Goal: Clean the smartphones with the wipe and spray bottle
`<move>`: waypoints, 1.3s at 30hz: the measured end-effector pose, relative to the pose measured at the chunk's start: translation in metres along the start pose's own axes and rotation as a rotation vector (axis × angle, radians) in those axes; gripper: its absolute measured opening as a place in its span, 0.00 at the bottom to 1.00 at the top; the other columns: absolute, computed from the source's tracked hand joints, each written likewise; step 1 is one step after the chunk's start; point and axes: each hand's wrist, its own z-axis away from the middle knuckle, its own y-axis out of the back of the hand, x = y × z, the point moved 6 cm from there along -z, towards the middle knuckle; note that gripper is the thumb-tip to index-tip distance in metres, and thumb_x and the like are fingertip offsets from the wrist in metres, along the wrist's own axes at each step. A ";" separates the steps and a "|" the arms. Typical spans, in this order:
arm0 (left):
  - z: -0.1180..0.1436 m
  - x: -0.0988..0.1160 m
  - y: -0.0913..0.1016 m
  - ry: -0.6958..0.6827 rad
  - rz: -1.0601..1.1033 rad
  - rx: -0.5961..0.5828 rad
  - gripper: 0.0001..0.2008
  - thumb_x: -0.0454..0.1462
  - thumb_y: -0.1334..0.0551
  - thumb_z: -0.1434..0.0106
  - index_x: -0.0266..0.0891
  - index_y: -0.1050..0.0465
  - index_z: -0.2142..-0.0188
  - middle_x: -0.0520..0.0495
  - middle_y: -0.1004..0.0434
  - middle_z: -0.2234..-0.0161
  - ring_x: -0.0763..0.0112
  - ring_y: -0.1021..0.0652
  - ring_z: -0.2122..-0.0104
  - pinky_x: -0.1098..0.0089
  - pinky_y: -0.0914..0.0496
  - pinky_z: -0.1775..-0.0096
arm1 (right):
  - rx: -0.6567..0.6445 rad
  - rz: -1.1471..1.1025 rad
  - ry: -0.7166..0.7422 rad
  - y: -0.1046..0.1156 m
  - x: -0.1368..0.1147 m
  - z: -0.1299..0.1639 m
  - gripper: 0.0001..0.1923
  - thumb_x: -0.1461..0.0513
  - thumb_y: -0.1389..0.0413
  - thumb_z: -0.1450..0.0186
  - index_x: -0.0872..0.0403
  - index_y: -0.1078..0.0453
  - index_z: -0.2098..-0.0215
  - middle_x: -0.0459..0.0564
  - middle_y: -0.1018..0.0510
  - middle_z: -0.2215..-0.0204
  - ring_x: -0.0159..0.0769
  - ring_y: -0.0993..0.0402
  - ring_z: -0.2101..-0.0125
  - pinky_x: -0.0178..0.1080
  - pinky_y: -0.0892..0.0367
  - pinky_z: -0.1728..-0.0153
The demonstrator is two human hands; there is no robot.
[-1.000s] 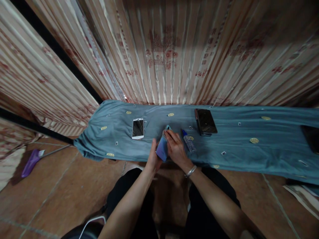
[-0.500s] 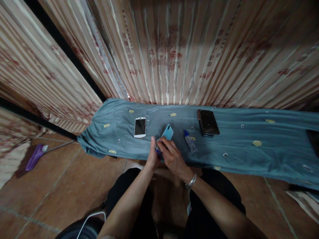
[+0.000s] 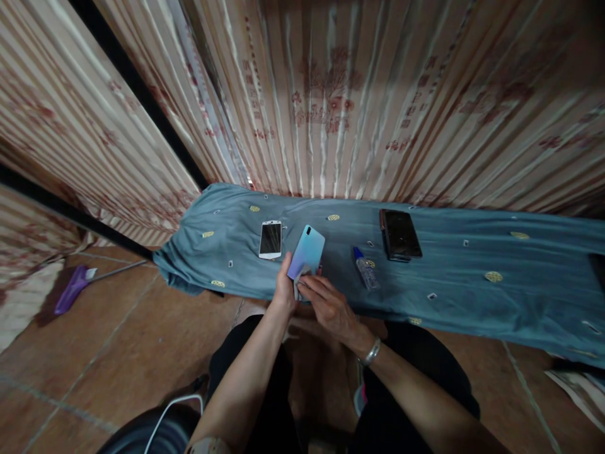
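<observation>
My left hand [image 3: 283,290] holds a light blue phone [image 3: 308,251] by its lower end, back side up, over the front edge of a blue cloth [image 3: 472,296]. My right hand [image 3: 326,302] presses a small pale wipe [image 3: 301,280] against the phone's lower end; a metal bracelet [image 3: 371,352] is on that wrist. A white phone [image 3: 271,239] lies face up on the cloth just left of the blue one.
A small clear bottle with a blue cap [image 3: 365,267] lies to the right of my hands. Dark phones in a stack [image 3: 400,234] sit farther right. Striped curtains [image 3: 331,101] hang behind. A purple broom head [image 3: 70,289] lies on the tiled floor at left.
The blue phone has tilted from nearly edge-on to flat with its back showing. My right hand slid from its top end down to its lower end.
</observation>
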 end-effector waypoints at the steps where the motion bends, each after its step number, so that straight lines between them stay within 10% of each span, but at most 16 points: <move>1: -0.001 0.000 0.001 0.011 0.020 -0.012 0.29 0.56 0.45 0.38 0.29 0.22 0.66 0.38 0.20 0.73 0.64 0.21 0.74 0.68 0.27 0.68 | -0.009 -0.006 -0.008 0.000 0.001 0.000 0.21 0.70 0.55 0.30 0.56 0.33 0.42 0.57 0.23 0.50 0.41 0.29 0.47 0.47 0.28 0.46; 39: 0.010 -0.021 -0.010 -0.073 0.000 -0.058 0.12 0.40 0.35 0.43 0.32 0.25 0.64 0.40 0.19 0.64 0.56 0.22 0.54 0.60 0.28 0.52 | 0.118 0.137 -0.263 0.009 0.063 -0.003 0.26 0.70 0.57 0.32 0.52 0.37 0.37 0.58 0.28 0.45 0.43 0.31 0.46 0.50 0.29 0.47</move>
